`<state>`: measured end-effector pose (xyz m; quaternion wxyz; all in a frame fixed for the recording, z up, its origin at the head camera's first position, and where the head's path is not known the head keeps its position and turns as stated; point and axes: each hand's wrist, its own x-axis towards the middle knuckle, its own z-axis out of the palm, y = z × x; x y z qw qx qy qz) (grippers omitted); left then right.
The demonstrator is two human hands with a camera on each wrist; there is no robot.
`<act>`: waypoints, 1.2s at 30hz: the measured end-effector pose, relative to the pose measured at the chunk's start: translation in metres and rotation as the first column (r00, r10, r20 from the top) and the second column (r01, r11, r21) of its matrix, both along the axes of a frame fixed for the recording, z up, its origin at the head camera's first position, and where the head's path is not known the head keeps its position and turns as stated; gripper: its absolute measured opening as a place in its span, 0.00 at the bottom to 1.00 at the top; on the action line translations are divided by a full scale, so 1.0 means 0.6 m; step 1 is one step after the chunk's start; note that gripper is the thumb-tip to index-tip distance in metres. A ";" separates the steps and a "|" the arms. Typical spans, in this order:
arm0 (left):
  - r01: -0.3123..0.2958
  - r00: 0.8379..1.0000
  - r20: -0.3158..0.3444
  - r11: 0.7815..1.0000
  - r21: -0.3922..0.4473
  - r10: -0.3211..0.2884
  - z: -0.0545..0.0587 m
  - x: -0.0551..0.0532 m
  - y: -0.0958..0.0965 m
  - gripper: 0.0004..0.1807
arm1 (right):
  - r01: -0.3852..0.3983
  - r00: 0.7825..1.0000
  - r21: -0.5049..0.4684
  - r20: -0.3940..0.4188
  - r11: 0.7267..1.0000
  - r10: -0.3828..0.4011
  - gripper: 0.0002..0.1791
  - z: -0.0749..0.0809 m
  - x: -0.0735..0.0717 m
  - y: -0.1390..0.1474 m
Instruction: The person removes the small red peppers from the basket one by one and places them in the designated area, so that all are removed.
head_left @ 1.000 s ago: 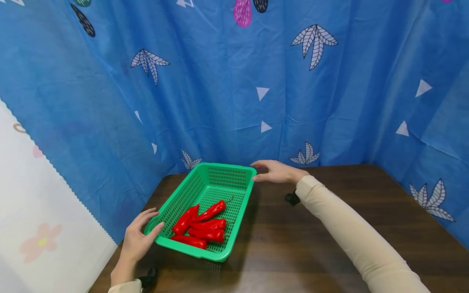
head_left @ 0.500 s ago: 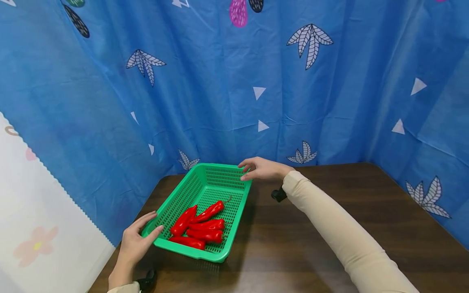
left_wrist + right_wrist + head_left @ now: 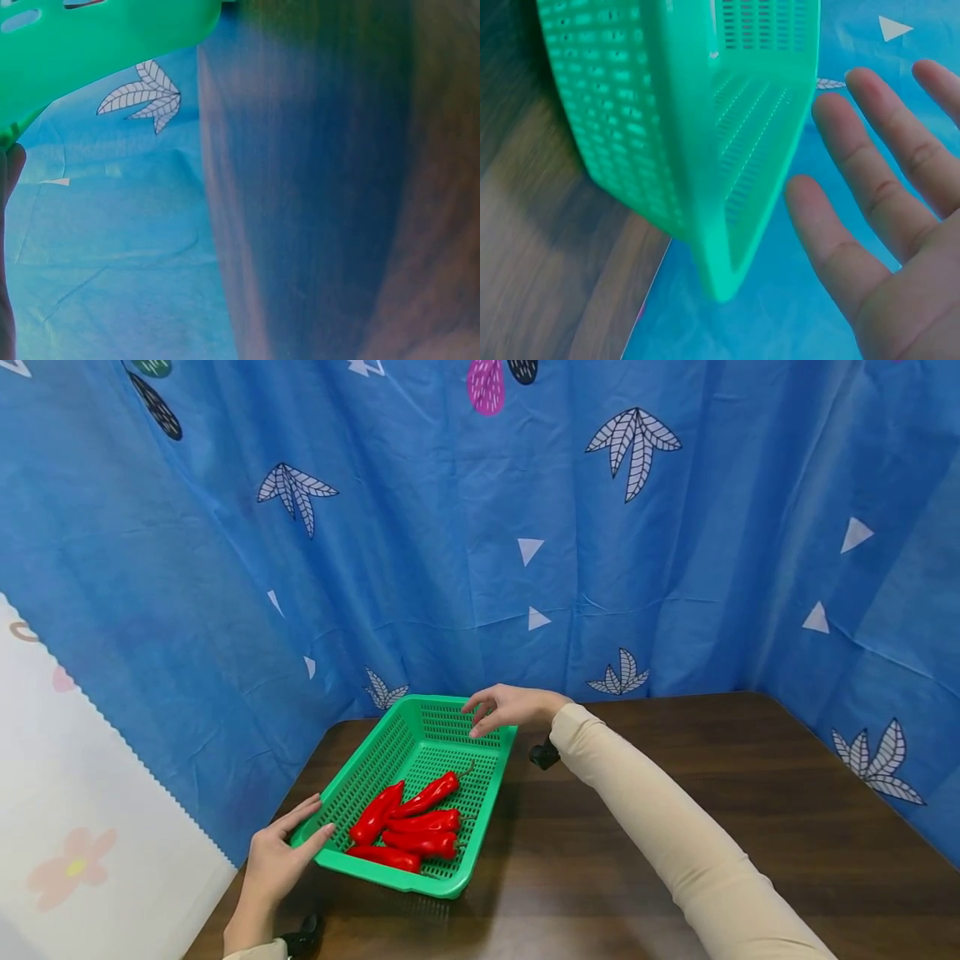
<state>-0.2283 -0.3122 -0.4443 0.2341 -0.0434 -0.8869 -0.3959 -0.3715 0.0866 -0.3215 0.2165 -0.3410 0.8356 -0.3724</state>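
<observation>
A green plastic basket (image 3: 491, 802) with slotted walls holds several red peppers (image 3: 435, 793), bunched in its near half. At the near left corner my left hand (image 3: 277, 856) grips the rim, fingers along the outer side and thumb over the edge. In the left wrist view only a sliver of that hand shows at the left edge, beside the green wall (image 3: 105, 41). Above the far right corner is my right hand (image 3: 517, 706), its fingers loosely bent and holding nothing. The right wrist view shows its fingers (image 3: 870, 172) spread, just off the rim.
The basket stands on the left part of a dark brown wooden table (image 3: 675, 827). Behind it hangs a blue patterned curtain (image 3: 450, 527), and a white flowered cloth (image 3: 82, 793) hangs at the left.
My right hand has left the basket's far right corner and moved left, over the far wall. The left hand stays on the near left corner. The peppers lie the same.
</observation>
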 end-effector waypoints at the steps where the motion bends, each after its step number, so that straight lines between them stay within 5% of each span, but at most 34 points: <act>1: 0.002 1.000 0.004 1.000 0.004 -0.002 0.001 0.000 0.000 0.27 | -0.007 1.000 0.008 -0.002 1.000 0.007 0.32 0.001 -0.001 -0.005; 15: 0.018 0.999 0.031 0.999 0.033 -0.019 0.002 -0.004 0.006 0.26 | -0.042 0.996 0.076 0.087 0.996 0.035 0.29 -0.011 -0.020 -0.057; 26: -0.013 0.999 0.044 0.998 0.057 0.011 0.002 0.008 0.002 0.26 | -0.053 0.979 0.052 0.202 0.997 0.042 0.26 -0.048 -0.041 -0.097; 36: -0.013 0.999 0.034 0.997 0.077 0.010 0.006 0.006 0.003 0.25 | -0.072 0.965 0.039 0.255 0.997 0.060 0.26 -0.054 -0.039 -0.116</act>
